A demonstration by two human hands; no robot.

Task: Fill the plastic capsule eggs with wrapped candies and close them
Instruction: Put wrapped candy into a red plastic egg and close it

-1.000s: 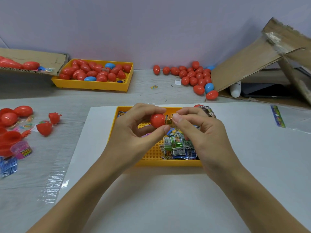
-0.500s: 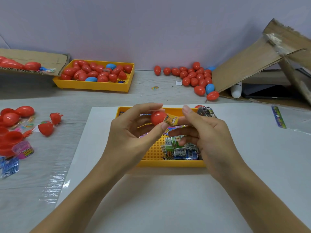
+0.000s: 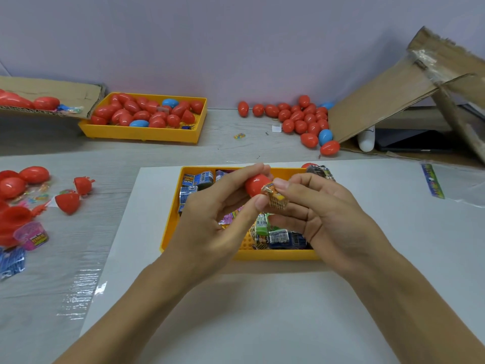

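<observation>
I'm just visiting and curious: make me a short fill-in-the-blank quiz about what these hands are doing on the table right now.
1. The left hand holds an egg half coloured ____.
2. The right hand presses a wrapped ____ into that half.
3. Both hands work above a tray coloured ____.
4. Among the loose red eggs by the wall lie a few ____ ones.

Missing words: red; candy; yellow; blue
</observation>
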